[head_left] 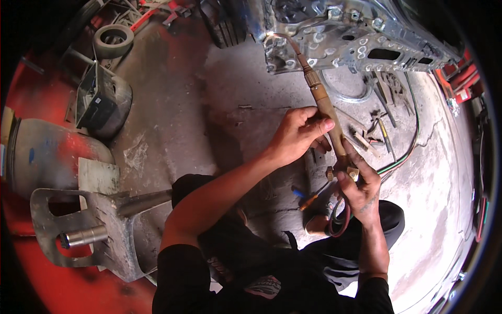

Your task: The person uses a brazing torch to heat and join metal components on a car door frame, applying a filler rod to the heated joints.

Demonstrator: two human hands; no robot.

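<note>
Holds a long brown torch (325, 104) in two hands, slanting up and away to a grey metal panel (324, 52) with holes in it. Grips the middle of the torch with the left hand (298, 131), thumb and fingers clamped round it. Holds the back end, by the round knobs (329, 174), with the right hand (363, 188), fingers closed on it too. Points the thin, bent tip (293, 44) at a corner of the panel, right by a small bright spot (270, 34); cannot tell if touching. Has a loop of red hose (348, 219) under the right hand and a green hose (397, 163) going off to the right. Has a ring of shiny wire (351, 99) and an orange screwdriver (308, 203) on the floor, and a grey chair (117, 230) to the left.
</note>
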